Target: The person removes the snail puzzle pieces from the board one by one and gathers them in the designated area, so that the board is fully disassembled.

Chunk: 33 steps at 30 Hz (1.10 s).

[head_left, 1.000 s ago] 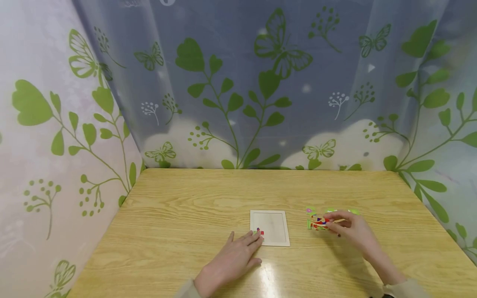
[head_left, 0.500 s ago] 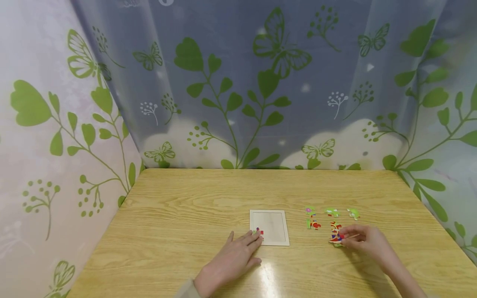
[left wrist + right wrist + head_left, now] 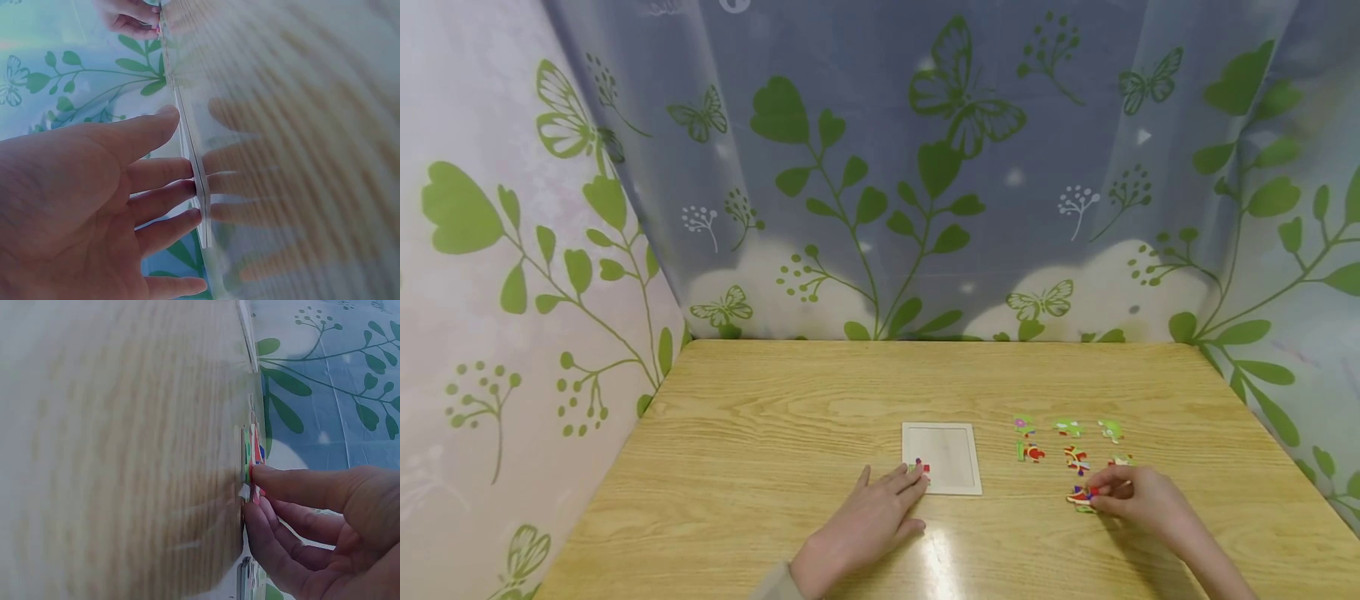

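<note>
A white square puzzle tray (image 3: 953, 450) lies flat on the wooden table (image 3: 775, 433), with one red piece (image 3: 923, 467) in its near left corner. My left hand (image 3: 904, 487) lies flat, fingers straight, with its fingertips on that corner; the left wrist view shows the fingertips (image 3: 187, 169) against the tray edge (image 3: 187, 134). To the right of the tray, my right hand (image 3: 1099, 493) pinches a small stack of coloured puzzle pieces (image 3: 1081, 497) on the table. In the right wrist view the pieces (image 3: 252, 453) sit between thumb and fingers (image 3: 275, 484).
Loose puzzle pieces lie in two rows beyond my right hand: green ones (image 3: 1067, 427) in the far row, red ones (image 3: 1032, 452) nearer. A leaf-and-butterfly curtain (image 3: 880, 167) closes off the table's back and sides.
My right hand has drawn toward me and to the right with the stack, leaving more single pieces laid out behind it. The left hand has not moved.
</note>
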Available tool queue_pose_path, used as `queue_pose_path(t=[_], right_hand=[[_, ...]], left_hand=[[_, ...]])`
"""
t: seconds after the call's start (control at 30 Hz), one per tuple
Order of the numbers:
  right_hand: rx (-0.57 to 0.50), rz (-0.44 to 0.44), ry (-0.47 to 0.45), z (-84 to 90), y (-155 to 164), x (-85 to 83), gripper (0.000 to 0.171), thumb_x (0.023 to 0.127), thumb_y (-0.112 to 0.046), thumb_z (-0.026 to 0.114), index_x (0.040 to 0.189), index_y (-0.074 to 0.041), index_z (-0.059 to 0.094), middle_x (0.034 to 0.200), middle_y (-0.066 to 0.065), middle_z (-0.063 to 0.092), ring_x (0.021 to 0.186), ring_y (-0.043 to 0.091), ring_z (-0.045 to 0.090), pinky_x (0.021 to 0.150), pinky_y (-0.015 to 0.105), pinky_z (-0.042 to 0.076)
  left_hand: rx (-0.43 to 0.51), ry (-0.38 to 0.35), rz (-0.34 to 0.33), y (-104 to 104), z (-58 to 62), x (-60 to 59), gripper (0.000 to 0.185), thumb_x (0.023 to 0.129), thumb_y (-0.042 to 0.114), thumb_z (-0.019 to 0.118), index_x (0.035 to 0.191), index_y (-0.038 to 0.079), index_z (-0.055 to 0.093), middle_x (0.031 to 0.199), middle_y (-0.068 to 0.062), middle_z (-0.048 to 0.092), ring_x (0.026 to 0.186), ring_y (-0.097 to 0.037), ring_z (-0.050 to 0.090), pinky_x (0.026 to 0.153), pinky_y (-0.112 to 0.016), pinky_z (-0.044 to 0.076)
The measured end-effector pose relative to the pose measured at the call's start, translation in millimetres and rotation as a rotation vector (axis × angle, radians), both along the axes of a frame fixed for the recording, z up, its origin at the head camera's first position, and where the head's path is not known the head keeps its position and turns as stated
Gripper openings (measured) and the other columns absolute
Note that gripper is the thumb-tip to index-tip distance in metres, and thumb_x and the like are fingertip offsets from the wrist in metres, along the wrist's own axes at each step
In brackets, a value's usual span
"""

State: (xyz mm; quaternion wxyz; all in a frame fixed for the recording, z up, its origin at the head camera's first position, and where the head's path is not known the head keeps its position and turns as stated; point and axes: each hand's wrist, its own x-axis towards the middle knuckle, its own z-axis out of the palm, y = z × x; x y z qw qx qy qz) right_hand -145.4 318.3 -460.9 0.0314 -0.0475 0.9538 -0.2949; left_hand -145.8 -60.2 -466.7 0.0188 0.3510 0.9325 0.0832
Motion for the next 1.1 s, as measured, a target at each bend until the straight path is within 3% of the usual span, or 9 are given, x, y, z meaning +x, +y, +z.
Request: queue_pose_path(t=[0.13,0.3,0.47,0.83,1.1], right_hand=[[0.015,-0.005,-0.001,-1.3,-0.6,-0.2,0.019,0.074,-0.024,0.075,0.088,-0.013,0.069,0.075,-0.007,0.066,0.064,-0.002,0.058,0.055,0.020,0.041],[-0.023,-0.043,-0.031,2.8,-2.7,-2.3,0.022,0.083,-0.031,0.067,0.097,-0.014,0.067,0.080,-0.002,0.069,0.067,0.004,0.063,0.053,0.021,0.044],[-0.032,-0.076,0.011,11.8,-9.0,-7.1,0.027,0.088,-0.037,0.059,0.102,-0.015,0.066,0.086,0.002,0.070,0.072,0.010,0.063,0.055,0.025,0.044],[-0.172,-0.027,0.026,25.0,-35.4,-21.1,0.034,0.091,-0.042,0.053,0.110,-0.017,0.064,0.104,0.007,0.066,0.080,0.020,0.065,0.055,0.028,0.053],[-0.285,0.043,0.054,20.3,-56.3,-38.1,0.032,0.091,-0.039,0.054,0.113,-0.017,0.064,0.107,0.007,0.066,0.083,0.025,0.066,0.063,0.035,0.054]], left_hand=[[0.005,-0.007,0.003,0.2,0.2,-0.2,0.055,0.093,0.041,0.048,0.140,0.014,0.039,0.147,-0.001,0.034,0.134,-0.021,0.034,0.102,-0.060,0.030],[0.015,-0.002,0.000,0.4,0.7,-0.3,0.054,0.093,0.041,0.047,0.140,0.014,0.040,0.147,-0.001,0.035,0.133,-0.021,0.035,0.102,-0.060,0.030],[0.021,0.006,0.004,0.0,1.2,-0.1,0.054,0.093,0.042,0.048,0.139,0.015,0.042,0.146,-0.003,0.035,0.132,-0.023,0.036,0.103,-0.059,0.030],[0.028,0.006,0.020,-1.0,0.6,-1.8,0.055,0.091,0.042,0.051,0.139,0.017,0.042,0.142,-0.007,0.039,0.126,-0.023,0.044,0.103,-0.059,0.029],[0.040,-0.007,0.021,-1.5,3.9,-1.0,0.054,0.091,0.042,0.050,0.138,0.017,0.042,0.143,-0.007,0.039,0.129,-0.023,0.039,0.104,-0.059,0.027]])
